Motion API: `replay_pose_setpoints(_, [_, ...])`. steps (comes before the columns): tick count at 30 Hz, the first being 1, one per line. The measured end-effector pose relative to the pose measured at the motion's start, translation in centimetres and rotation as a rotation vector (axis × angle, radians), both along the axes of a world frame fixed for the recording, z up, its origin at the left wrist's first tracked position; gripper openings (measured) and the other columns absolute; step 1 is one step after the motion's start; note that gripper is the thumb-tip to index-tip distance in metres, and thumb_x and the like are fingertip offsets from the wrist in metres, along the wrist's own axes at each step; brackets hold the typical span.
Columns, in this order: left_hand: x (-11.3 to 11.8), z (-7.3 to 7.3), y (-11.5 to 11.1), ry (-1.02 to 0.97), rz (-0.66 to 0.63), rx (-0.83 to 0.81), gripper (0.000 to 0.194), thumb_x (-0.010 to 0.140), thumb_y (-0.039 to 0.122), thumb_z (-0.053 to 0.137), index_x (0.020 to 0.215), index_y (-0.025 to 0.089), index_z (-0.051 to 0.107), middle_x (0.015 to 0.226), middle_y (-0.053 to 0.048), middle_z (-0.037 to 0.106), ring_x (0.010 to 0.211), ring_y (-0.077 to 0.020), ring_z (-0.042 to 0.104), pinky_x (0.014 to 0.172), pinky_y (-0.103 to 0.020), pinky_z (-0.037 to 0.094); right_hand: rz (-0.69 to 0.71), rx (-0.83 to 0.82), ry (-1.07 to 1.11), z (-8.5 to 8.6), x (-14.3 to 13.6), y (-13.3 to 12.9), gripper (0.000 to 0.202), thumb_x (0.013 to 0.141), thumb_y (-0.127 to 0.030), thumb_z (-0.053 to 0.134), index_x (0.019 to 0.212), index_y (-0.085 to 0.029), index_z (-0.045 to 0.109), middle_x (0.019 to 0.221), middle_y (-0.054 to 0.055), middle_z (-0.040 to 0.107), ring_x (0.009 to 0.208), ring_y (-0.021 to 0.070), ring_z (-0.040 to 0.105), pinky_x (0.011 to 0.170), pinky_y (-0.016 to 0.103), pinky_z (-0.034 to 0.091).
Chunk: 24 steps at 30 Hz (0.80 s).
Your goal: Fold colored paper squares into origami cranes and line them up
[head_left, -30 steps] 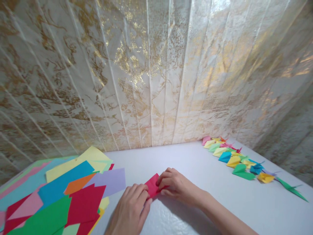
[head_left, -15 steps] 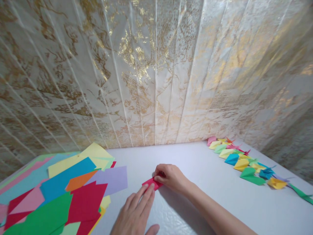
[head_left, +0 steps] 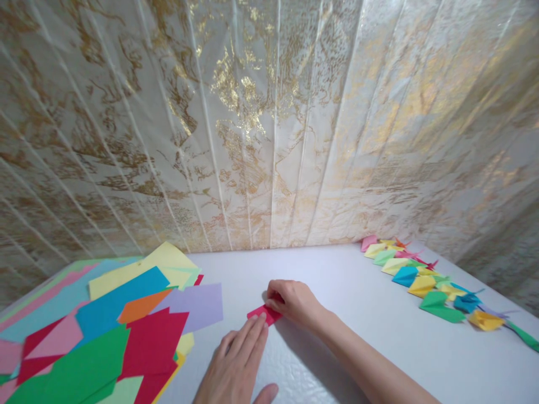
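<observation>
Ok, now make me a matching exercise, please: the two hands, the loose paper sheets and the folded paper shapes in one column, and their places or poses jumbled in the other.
Column one
1. Left hand
2. Right hand
3. Loose paper sheets
4. Folded paper shapes

Column two
A. Overlapping in a spread at the left of the white table
B. Fingers curled at the right end of the small red paper
C. Gathered in a long band at the table's right
D. Fingers stretched out onto the small red paper

Right pairs: 1-D, 2-B, 3-A, 4-C
</observation>
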State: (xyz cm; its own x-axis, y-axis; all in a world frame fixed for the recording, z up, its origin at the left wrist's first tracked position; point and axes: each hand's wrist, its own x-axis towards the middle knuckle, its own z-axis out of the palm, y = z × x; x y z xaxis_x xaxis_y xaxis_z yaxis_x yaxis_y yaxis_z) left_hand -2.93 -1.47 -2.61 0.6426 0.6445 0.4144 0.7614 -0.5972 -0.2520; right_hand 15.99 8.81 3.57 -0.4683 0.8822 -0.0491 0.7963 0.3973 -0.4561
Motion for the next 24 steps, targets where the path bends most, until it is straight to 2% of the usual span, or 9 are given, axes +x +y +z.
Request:
replay_pose_setpoints(5, [0.0, 0.0, 0.1, -0.016, 0.004, -0.035, 0.064, 0.088, 0.045, 0.060, 0.141, 0.011, 0.049, 0.142, -0.012, 0.059, 0.127, -0.0256, 0.058, 0.096, -0.034, 0.043, -0.002, -0.008, -0.011, 0.1, 0.0, -0.1, 0.016, 0.087, -0.020, 0.061, 0.097, -0.022, 0.074, 0.097, 0.004, 0.078, 0.088, 0.0193, 0.070, 0.070, 0.024, 0.040])
replay_pose_setpoints(11, [-0.1, -0.3, 0.0, -0.088, -0.025, -0.047, 0.072, 0.088, 0.042, 0.061, 0.149, 0.012, 0.037, 0.142, -0.013, 0.059, 0.130, -0.0272, 0.054, 0.098, -0.035, 0.043, -0.009, -0.007, -0.008, 0.0, 0.0, 0.0, 0.016, 0.087, -0.020, 0.061, 0.096, -0.023, 0.074, 0.096, 0.004, 0.078, 0.087, 0.0196, 0.069, 0.069, 0.024, 0.039])
replay_pose_setpoints(17, [0.0, 0.2, 0.2, -0.056, -0.024, -0.042, 0.064, 0.086, 0.043, 0.062, 0.140, 0.011, 0.050, 0.140, -0.014, 0.061, 0.123, -0.0281, 0.060, 0.094, -0.036, 0.043, -0.017, 0.007, 0.013, -0.3, 0.1, 0.0, 0.016, 0.087, -0.021, 0.061, 0.095, -0.023, 0.074, 0.094, 0.004, 0.077, 0.084, 0.0192, 0.069, 0.068, 0.025, 0.038])
replay_pose_setpoints(24, [0.3, 0.8, 0.1, -0.065, -0.038, -0.032, 0.065, 0.087, 0.046, 0.063, 0.139, 0.010, 0.051, 0.139, -0.015, 0.061, 0.123, -0.0284, 0.060, 0.095, -0.038, 0.042, -0.015, 0.021, 0.048, -0.8, 0.1, 0.0, 0.013, 0.086, -0.019, 0.062, 0.093, -0.022, 0.072, 0.095, 0.004, 0.077, 0.084, 0.0188, 0.068, 0.069, 0.026, 0.039])
